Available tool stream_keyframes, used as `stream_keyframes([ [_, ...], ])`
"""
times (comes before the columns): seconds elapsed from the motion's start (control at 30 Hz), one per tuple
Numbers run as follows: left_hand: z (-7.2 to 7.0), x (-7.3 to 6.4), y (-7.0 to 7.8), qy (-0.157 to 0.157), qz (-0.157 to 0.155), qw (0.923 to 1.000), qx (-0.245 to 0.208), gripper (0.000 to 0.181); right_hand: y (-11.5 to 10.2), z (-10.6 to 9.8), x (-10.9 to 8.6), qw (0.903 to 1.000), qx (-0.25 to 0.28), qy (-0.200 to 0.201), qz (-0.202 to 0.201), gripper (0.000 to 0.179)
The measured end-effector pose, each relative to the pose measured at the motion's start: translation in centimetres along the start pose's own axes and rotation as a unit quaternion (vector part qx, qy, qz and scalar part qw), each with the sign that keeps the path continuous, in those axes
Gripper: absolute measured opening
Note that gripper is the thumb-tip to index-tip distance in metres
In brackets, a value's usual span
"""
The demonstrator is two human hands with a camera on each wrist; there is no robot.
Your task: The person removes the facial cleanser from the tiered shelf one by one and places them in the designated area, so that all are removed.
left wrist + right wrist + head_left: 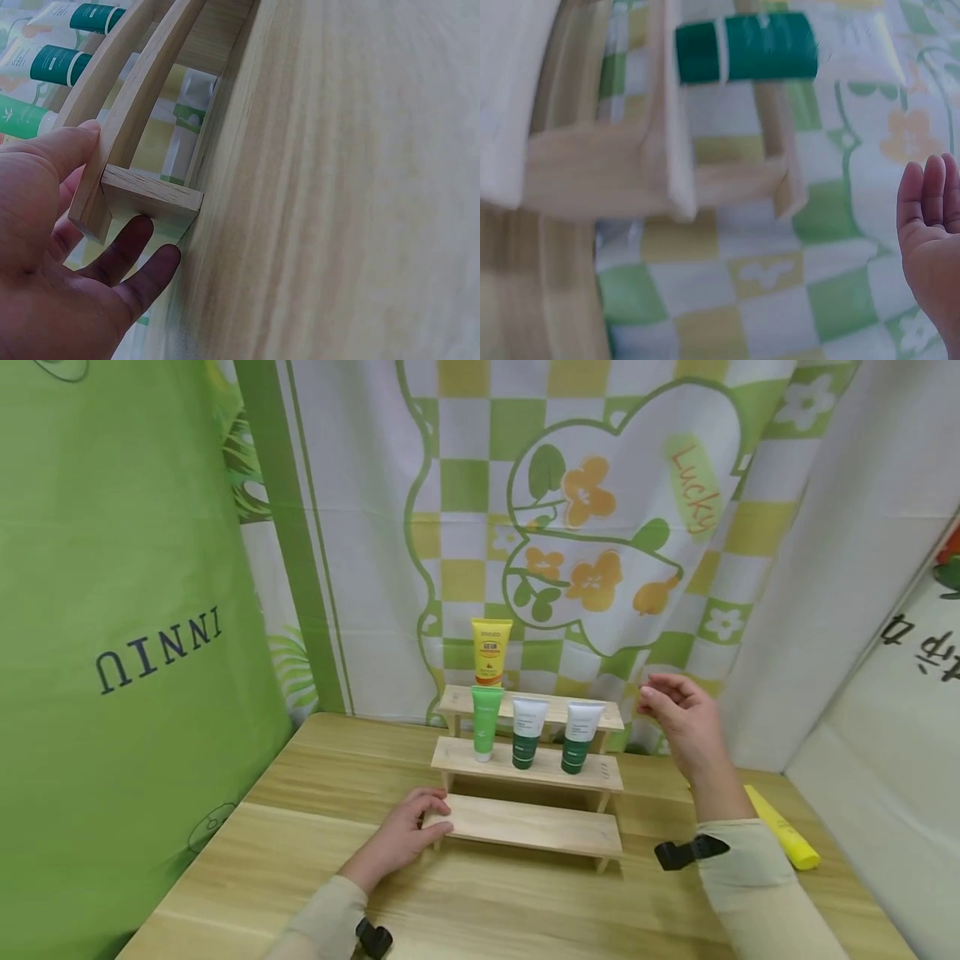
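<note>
A three-tier wooden display stand (532, 824) stands on the table. My left hand (408, 827) grips the left end of its lowest tier; in the left wrist view the thumb lies against the board, with two fingers (154, 277) spread by the stand's leg. Raised to the right of the top tier, my right hand (684, 718) holds nothing, its fingers loosely bent. A yellow squeeze tube (491, 652) is upright at the top tier's left. Along the middle tier stand a light green tube (486, 722) and two white-and-dark-green tubes, one centred (528, 731), one further right (581, 735).
Another yellow tube (783, 831) lies on the wooden table (300, 802) at the right, partly behind my right forearm. A patterned curtain (465, 485) hangs close behind the stand. Green fabric (135, 568) borders the left side, white fabric (885, 718) the right.
</note>
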State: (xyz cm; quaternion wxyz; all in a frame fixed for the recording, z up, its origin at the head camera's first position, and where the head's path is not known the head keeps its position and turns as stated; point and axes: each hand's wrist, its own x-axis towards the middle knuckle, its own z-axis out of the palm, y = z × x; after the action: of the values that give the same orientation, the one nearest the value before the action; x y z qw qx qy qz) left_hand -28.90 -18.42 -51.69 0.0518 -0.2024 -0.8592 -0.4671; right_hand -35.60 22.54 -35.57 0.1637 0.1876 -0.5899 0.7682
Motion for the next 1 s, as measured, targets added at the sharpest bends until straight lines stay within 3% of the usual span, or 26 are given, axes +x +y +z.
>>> stream_keyframes([
  [0.3,0.2,0.1,-0.3,0.001,0.008,0.9999,-0.009,0.014,-1.1,4.0,1.4,0.9981,-0.027,-0.055,-0.003,0.021],
  [0.7,-0.3,0.2,-0.5,-0.023,-0.002,0.9997,0.001,0.021,-1.8,8.5,2.8,0.9891,-0.095,-0.113,0.005,0.030],
  [0.83,-0.4,0.2,-0.4,-0.026,-0.006,0.9996,0.003,0.021,-1.6,10.7,3.8,0.9811,-0.151,-0.120,0.014,0.033],
  [1.0,-0.4,0.1,-0.1,-0.026,0.000,0.9997,-0.001,0.021,-1.1,13.0,5.3,0.9631,-0.235,-0.122,0.050,0.038],
])
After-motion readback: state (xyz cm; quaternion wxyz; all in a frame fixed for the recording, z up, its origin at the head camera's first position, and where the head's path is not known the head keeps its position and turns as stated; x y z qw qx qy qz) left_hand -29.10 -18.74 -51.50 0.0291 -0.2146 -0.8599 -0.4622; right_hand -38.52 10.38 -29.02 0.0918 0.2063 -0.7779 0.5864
